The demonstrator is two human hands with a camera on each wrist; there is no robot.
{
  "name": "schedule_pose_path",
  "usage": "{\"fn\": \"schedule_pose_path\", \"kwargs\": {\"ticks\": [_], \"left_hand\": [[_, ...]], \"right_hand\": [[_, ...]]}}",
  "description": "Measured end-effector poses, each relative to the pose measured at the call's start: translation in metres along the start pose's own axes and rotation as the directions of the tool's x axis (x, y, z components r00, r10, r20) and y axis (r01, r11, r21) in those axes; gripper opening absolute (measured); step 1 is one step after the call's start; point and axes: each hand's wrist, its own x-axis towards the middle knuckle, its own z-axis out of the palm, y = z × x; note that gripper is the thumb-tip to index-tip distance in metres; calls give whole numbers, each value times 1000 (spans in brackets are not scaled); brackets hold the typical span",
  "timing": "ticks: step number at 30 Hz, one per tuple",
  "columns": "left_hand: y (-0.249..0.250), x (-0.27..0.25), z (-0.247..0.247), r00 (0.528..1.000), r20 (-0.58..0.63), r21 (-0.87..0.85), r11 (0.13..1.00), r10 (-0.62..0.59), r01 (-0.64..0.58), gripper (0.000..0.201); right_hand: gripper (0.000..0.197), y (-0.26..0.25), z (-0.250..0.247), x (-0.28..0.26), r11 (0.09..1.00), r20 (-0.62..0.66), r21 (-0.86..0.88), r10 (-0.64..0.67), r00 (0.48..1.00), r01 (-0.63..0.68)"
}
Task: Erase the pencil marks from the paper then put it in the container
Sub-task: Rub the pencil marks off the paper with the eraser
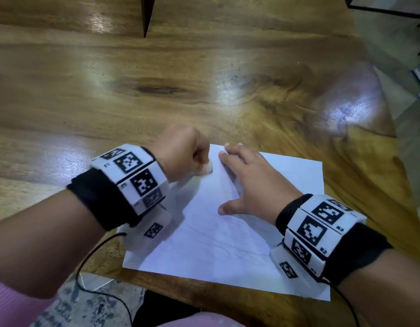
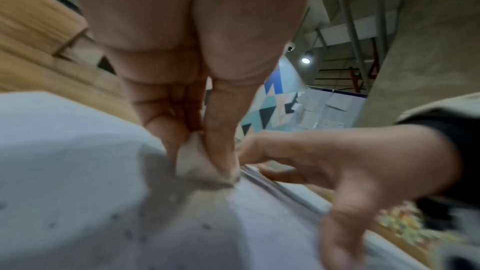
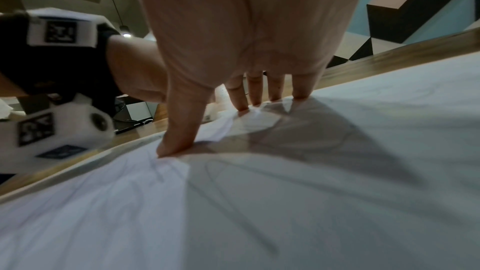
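Note:
A white sheet of paper [image 1: 228, 244] with faint pencil lines lies on the wooden table [image 1: 157, 90] near its front edge. My left hand [image 1: 183, 154] pinches a small white eraser [image 1: 207, 168] and holds its tip down on the paper's far left part; the left wrist view shows the eraser [image 2: 197, 163] squeezed between thumb and fingers. My right hand [image 1: 249, 178] lies flat on the paper with fingers spread, pressing it down just right of the eraser. In the right wrist view the fingertips [image 3: 244, 106] and thumb rest on the sheet [image 3: 285, 202]. No container is in view.
The table's right edge [image 1: 379, 128] curves away close to the paper's right side. Beyond it are floor and dark metal legs [image 1: 393, 10]. A dark triangular notch [image 1: 146, 15] sits at the table's far side. Black cables [image 1: 93, 267] hang from both wrist bands.

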Motion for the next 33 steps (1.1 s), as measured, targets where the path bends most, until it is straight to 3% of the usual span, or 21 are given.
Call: {"fn": "schedule_pose_path", "kwargs": {"ticks": [2, 3, 7, 12, 17, 23, 26, 29, 31, 33], "left_hand": [[0, -5, 0, 994, 113, 1, 1000, 3, -3, 10], [0, -3, -1, 994, 110, 7, 1000, -3, 2, 10], [4, 18, -10, 996, -83, -19, 999, -39, 37, 8], [3, 2, -3, 989, 149, 5, 1000, 21, -22, 15], [6, 15, -8, 1000, 16, -22, 1000, 3, -2, 10], [-5, -27, 5, 967, 251, 46, 997, 53, -66, 12], [-6, -7, -5, 997, 83, -2, 1000, 1, -1, 14], [-8, 6, -7, 999, -52, -30, 999, 17, -18, 13], [-12, -8, -2, 999, -18, -10, 999, 51, -51, 12], [-14, -29, 3, 992, 106, 17, 997, 70, -73, 15]], "right_hand": [[108, 0, 0, 0, 1000, 4, -5, 1, 1000, -1], [108, 0, 0, 0, 1000, 4, -5, 0, 1000, 0], [108, 0, 0, 0, 1000, 4, -18, -4, 1000, 4], [109, 0, 0, 0, 1000, 7, -20, 5, 1000, -5], [108, -1, -1, 0, 1000, 5, -27, 9, 1000, -9], [107, 0, -1, 0, 1000, 8, -18, 7, 1000, -7], [106, -1, -1, 0, 1000, 6, -15, 3, 1000, -3], [105, -2, -1, 0, 1000, 8, -11, 7, 1000, -7], [105, -1, -2, -1, 1000, 5, -9, 9, 1000, -9], [106, -1, -1, -1, 1000, 6, -9, 8, 1000, -8]]}}
